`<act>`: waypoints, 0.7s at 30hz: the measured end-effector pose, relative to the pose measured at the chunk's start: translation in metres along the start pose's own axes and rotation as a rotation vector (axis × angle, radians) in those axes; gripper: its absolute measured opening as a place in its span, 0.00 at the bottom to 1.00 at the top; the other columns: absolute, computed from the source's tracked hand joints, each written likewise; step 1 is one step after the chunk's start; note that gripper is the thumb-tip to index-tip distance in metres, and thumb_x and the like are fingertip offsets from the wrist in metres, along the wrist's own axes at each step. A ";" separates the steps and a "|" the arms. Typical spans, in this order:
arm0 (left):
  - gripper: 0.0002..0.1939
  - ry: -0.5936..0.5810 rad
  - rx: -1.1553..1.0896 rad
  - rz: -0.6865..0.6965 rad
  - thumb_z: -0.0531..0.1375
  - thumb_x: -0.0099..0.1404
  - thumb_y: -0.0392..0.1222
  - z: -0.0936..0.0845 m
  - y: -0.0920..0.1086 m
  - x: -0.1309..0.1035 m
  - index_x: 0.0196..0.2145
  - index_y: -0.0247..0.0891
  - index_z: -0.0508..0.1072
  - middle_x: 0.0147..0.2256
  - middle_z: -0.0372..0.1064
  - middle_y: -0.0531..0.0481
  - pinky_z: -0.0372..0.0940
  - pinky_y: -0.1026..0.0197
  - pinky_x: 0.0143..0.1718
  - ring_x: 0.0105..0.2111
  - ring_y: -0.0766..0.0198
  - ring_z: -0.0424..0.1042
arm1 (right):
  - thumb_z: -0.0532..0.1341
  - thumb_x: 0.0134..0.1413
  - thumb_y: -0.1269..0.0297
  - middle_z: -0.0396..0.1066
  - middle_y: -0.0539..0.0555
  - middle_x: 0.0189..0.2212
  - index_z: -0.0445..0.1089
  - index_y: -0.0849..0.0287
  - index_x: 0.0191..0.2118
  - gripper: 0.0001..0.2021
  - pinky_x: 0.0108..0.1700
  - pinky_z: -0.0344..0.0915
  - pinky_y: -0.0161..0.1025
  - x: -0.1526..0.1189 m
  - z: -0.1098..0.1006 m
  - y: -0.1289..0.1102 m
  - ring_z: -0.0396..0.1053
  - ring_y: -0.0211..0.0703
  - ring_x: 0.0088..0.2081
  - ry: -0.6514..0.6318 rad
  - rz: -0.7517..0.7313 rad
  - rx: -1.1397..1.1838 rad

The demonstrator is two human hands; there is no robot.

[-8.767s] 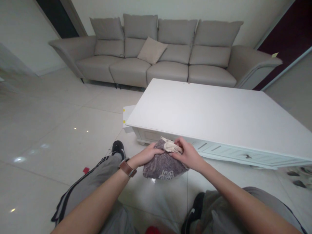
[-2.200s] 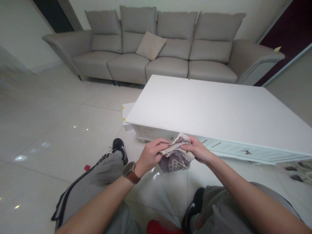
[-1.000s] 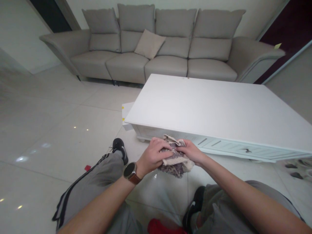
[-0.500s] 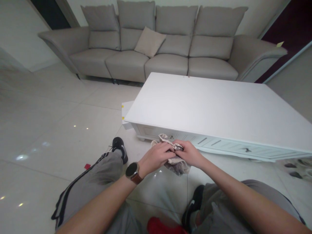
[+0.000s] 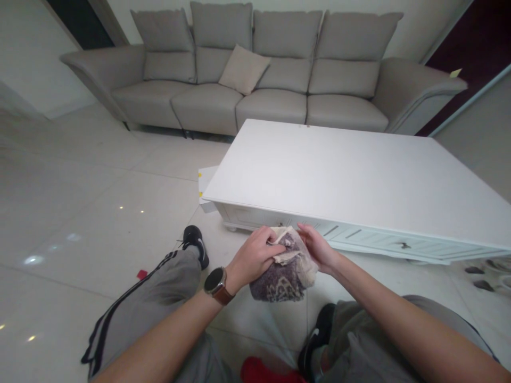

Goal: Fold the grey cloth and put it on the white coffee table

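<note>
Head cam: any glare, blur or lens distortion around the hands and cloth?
Head view: cloth and both hands, left hand, right hand, are sharp; ceiling-light glints dot the glossy floor; wide-angle bowing bends the table edges and sofa; lighting soft, shadows faint.

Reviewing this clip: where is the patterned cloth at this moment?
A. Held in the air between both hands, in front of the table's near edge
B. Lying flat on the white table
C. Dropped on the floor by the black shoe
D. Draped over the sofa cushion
A: the cloth is bunched between the left hand and right hand, off the floor and short of the white table.
</note>
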State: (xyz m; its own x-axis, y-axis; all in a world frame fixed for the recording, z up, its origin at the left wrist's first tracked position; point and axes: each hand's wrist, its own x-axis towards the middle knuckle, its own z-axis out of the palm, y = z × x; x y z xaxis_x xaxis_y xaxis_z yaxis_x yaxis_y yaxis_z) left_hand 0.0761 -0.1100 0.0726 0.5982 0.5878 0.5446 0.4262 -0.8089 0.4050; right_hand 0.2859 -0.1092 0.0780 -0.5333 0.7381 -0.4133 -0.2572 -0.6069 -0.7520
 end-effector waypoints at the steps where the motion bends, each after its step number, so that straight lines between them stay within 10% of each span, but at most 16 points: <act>1: 0.12 0.020 0.022 0.045 0.54 0.72 0.34 -0.001 0.001 0.000 0.38 0.38 0.79 0.35 0.64 0.47 0.64 0.59 0.39 0.38 0.61 0.63 | 0.59 0.55 0.40 0.79 0.57 0.35 0.76 0.59 0.39 0.25 0.46 0.71 0.45 0.000 0.000 0.000 0.76 0.51 0.38 -0.021 0.042 0.045; 9: 0.12 -0.018 0.051 0.238 0.53 0.75 0.38 0.001 0.011 0.000 0.36 0.37 0.75 0.34 0.72 0.48 0.66 0.60 0.40 0.37 0.63 0.69 | 0.63 0.56 0.45 0.77 0.52 0.30 0.75 0.58 0.43 0.21 0.37 0.71 0.38 0.005 -0.018 0.006 0.75 0.43 0.30 -0.027 0.136 0.094; 15: 0.12 -0.042 0.044 0.430 0.55 0.71 0.32 0.009 0.013 -0.003 0.30 0.39 0.71 0.37 0.76 0.50 0.66 0.61 0.40 0.37 0.66 0.71 | 0.71 0.49 0.52 0.79 0.55 0.42 0.76 0.58 0.49 0.23 0.45 0.69 0.39 0.008 -0.014 0.012 0.75 0.45 0.42 -0.148 0.089 -0.126; 21: 0.08 0.022 0.025 0.519 0.60 0.69 0.32 0.013 0.017 -0.005 0.31 0.39 0.70 0.35 0.76 0.53 0.67 0.62 0.38 0.36 0.66 0.73 | 0.72 0.47 0.58 0.78 0.51 0.33 0.80 0.59 0.38 0.13 0.38 0.67 0.36 0.011 -0.006 0.013 0.72 0.42 0.35 -0.157 0.000 -0.409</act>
State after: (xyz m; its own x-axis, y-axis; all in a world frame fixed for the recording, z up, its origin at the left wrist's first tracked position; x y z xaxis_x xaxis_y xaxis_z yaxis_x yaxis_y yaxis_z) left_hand 0.0894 -0.1272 0.0668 0.7205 0.1088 0.6849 0.0932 -0.9938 0.0598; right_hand 0.2817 -0.1072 0.0609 -0.6577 0.6649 -0.3541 0.0666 -0.4169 -0.9065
